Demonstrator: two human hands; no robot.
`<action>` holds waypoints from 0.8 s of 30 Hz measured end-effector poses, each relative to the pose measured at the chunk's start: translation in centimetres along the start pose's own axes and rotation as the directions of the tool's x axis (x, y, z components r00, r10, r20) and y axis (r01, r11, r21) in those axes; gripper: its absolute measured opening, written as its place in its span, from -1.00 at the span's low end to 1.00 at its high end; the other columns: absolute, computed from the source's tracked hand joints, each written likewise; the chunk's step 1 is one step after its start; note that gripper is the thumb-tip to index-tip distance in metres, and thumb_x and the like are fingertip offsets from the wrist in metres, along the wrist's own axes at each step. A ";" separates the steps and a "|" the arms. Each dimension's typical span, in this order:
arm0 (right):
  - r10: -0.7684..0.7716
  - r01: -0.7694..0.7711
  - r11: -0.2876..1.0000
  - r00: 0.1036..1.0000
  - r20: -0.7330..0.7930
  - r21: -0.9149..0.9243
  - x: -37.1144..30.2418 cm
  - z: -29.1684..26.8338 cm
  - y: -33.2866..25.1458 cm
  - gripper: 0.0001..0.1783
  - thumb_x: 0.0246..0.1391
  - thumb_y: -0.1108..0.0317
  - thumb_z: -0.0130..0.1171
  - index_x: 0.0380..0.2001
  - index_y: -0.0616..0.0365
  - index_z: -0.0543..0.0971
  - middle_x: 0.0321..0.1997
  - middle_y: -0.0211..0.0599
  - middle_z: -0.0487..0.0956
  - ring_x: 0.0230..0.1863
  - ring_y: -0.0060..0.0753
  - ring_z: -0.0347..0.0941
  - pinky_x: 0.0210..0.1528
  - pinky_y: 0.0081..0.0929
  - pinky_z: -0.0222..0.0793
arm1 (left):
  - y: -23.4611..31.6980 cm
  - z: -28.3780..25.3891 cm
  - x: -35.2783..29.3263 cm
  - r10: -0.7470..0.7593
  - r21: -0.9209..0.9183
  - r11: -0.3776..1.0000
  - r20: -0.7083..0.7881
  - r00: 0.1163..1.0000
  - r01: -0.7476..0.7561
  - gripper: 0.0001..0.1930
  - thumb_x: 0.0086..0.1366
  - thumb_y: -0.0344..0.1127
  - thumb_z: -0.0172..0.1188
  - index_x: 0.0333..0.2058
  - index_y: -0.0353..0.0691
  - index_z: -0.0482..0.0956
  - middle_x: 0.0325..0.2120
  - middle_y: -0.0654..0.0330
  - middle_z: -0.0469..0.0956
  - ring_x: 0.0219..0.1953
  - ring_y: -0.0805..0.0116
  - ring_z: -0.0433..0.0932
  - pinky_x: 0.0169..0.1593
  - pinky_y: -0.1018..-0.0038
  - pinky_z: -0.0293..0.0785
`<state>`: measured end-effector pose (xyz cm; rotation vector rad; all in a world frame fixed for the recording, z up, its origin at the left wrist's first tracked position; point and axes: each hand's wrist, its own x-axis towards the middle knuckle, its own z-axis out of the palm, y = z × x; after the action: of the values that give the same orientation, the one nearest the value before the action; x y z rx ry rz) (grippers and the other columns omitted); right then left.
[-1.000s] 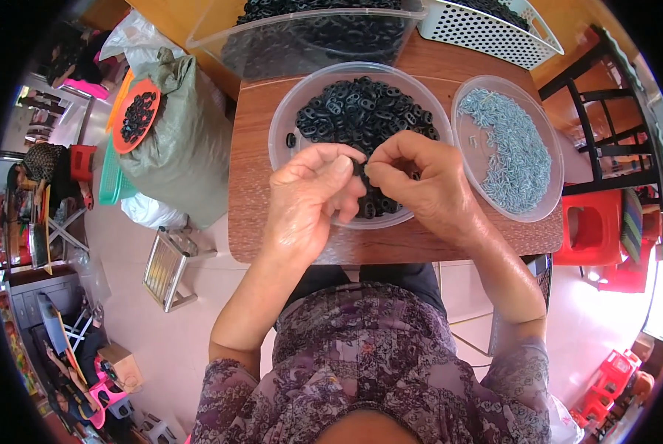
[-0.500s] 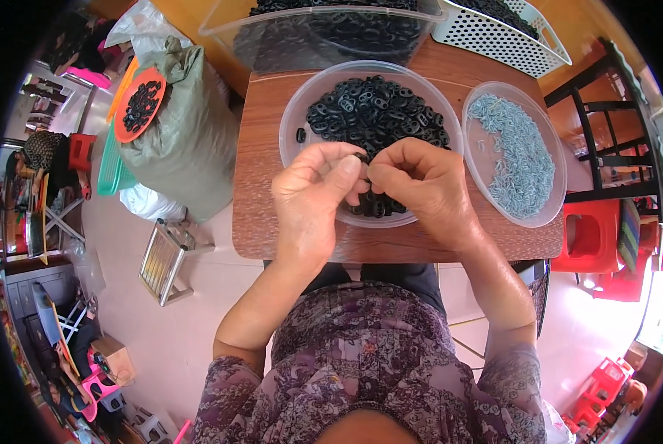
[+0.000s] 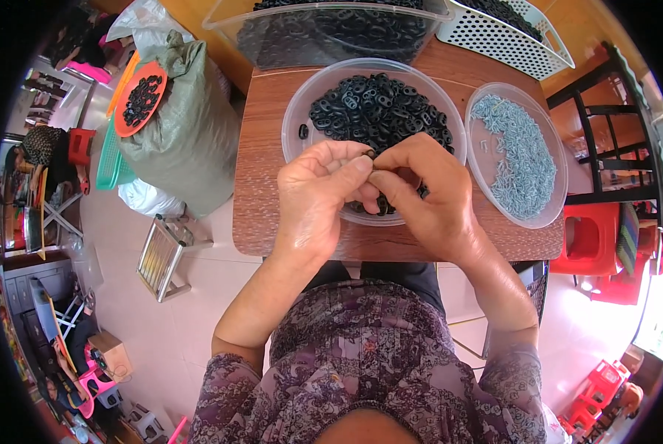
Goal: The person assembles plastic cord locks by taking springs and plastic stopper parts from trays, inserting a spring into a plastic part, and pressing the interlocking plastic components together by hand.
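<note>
My left hand (image 3: 318, 191) pinches a small black oval piece (image 3: 369, 154), mostly hidden by the fingertips. From the other side my right hand (image 3: 431, 194) meets it, thumb and forefinger pressed together at the piece; whatever they grip is too small to make out. Both hands are over the near part of a round clear plastic bowl (image 3: 290, 118) heaped with black oval pieces (image 3: 379, 111) that have two holes. To the right lies a shallow clear round tray (image 3: 487, 181) of small light-blue metallic pins or screws (image 3: 524, 163).
The brown wooden table (image 3: 253, 189) also bears a large clear bin (image 3: 331, 33) of black pieces and a white perforated basket (image 3: 501, 41). A stuffed sack (image 3: 191, 140) with an orange plate (image 3: 156, 78) stands left, near a metal stool (image 3: 161, 259). Red stools (image 3: 587, 237) stand right.
My fingertips have come closer together around the black piece, and my right hand has shifted slightly, its fingers more curled. The bowl and tray appear the same.
</note>
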<state>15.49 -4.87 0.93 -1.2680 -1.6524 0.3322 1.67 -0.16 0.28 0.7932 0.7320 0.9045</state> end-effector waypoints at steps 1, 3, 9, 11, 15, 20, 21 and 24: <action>0.150 -0.153 0.981 0.988 0.035 0.119 0.0 -0.2 -0.2 -0.89 -0.20 0.57 0.18 -0.51 0.25 0.47 -0.56 -0.27 0.42 -0.54 -0.35 0.34 -0.52 -0.48 0.27 | 0.1 0.1 -0.1 -0.002 -0.012 1.000 0.005 1.000 0.002 -0.87 0.12 -0.54 0.12 -0.33 -0.45 0.45 -0.55 0.15 0.50 -0.60 0.46 0.47 -0.53 0.57 0.43; 0.196 -0.201 0.968 0.980 0.043 0.150 -0.1 -0.5 -0.4 -0.91 -0.17 0.56 0.18 -0.51 0.26 0.48 -0.56 -0.32 0.43 -0.54 -0.46 0.35 -0.52 -0.54 0.27 | 0.1 0.1 -0.2 -0.003 -0.023 1.000 0.011 1.000 0.003 -0.87 0.12 -0.54 0.12 -0.33 -0.46 0.46 -0.55 0.15 0.51 -0.60 0.46 0.47 -0.54 0.57 0.43; 0.516 -0.471 0.743 0.856 0.041 0.475 0.0 -0.3 -0.7 -0.92 -0.07 0.51 0.16 -0.49 0.30 0.49 -0.52 -0.46 0.49 -0.49 -0.76 0.34 -0.48 -0.75 0.27 | 0.6 -0.2 -0.3 0.091 0.258 0.960 0.084 0.992 -0.109 -0.84 0.12 -0.53 0.14 -0.28 -0.39 0.50 -0.54 0.23 0.50 -0.53 0.54 0.45 -0.48 0.64 0.40; 0.514 -0.456 0.744 0.858 0.018 0.489 0.0 0.0 -0.7 -0.91 -0.05 0.49 0.16 -0.49 0.31 0.49 -0.51 -0.47 0.50 -0.47 -0.78 0.33 -0.46 -0.77 0.28 | 0.6 -0.4 -0.4 0.191 0.451 0.857 0.169 0.967 -0.249 -0.84 0.13 -0.51 0.13 -0.26 -0.34 0.51 -0.52 0.26 0.49 -0.50 0.58 0.43 -0.46 0.67 0.38; 0.473 -0.408 0.775 0.881 -0.014 0.483 -0.4 0.7 -0.4 -0.92 -0.04 0.51 0.15 -0.47 0.31 0.48 -0.54 -0.46 0.49 -0.50 -0.76 0.34 -0.47 -0.76 0.29 | 0.5 0.2 -0.3 0.174 0.392 0.897 0.115 0.978 -0.206 -0.86 0.16 -0.50 0.10 -0.27 -0.35 0.49 -0.49 0.27 0.47 -0.51 0.59 0.41 -0.45 0.67 0.38; 0.500 -0.393 0.741 0.864 -0.057 0.544 -0.8 1.7 -1.5 -0.96 -0.01 0.56 0.09 -0.48 0.33 0.47 -0.55 -0.37 0.50 -0.51 -0.68 0.41 -0.45 -0.72 0.35 | -0.7 0.3 -0.2 0.195 0.167 0.965 0.053 0.979 -0.201 -0.92 0.21 -0.48 0.04 -0.30 -0.32 0.44 -0.54 0.31 0.43 -0.53 0.60 0.38 -0.45 0.66 0.34; 0.500 -0.394 0.741 0.864 -0.056 0.544 -0.9 1.8 -1.6 -0.96 -0.01 0.56 0.09 -0.48 0.33 0.47 -0.55 -0.37 0.50 -0.51 -0.68 0.41 -0.45 -0.72 0.35 | -0.9 0.3 -0.3 0.195 0.167 0.965 0.052 0.979 -0.201 -0.92 0.21 -0.48 0.04 -0.30 -0.32 0.44 -0.54 0.31 0.43 -0.53 0.60 0.38 -0.45 0.66 0.34; 0.545 -0.433 0.708 0.838 -0.041 0.557 -1.1 1.9 -1.8 -0.96 -0.02 0.54 0.13 -0.44 0.30 0.51 -0.46 -0.49 0.49 -0.42 -0.76 0.36 -0.37 -0.78 0.29 | -1.2 0.1 -0.4 0.294 0.234 0.926 0.040 0.955 -0.295 -0.94 0.22 -0.49 0.02 -0.32 -0.31 0.42 -0.54 0.31 0.42 -0.55 0.60 0.38 -0.47 0.67 0.33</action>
<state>12.85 -5.88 0.67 -1.2378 -0.9142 0.8946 2.02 -0.99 -0.59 1.1401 0.7379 1.0968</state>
